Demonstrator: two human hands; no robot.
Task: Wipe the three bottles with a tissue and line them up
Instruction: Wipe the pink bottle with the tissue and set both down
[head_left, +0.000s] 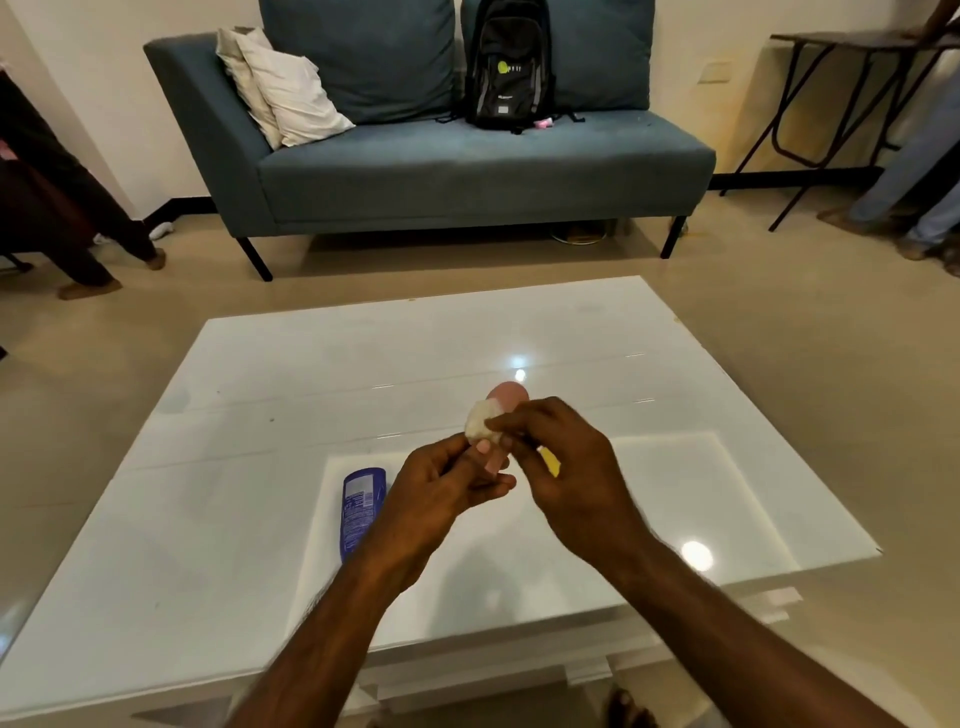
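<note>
Wiping a pink bottle above the white table (260, 415)

Blue bottle (358, 512) lies flat on the table at left; left hand (441, 488) grip clasps the pink bottle (506, 397) held above the table; right hand (561, 457) pinches a crumpled tissue (483, 421) against it.

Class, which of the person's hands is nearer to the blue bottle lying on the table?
Left. The left hand is just beside the blue bottle; the right hand is farther, beyond the left.
</note>
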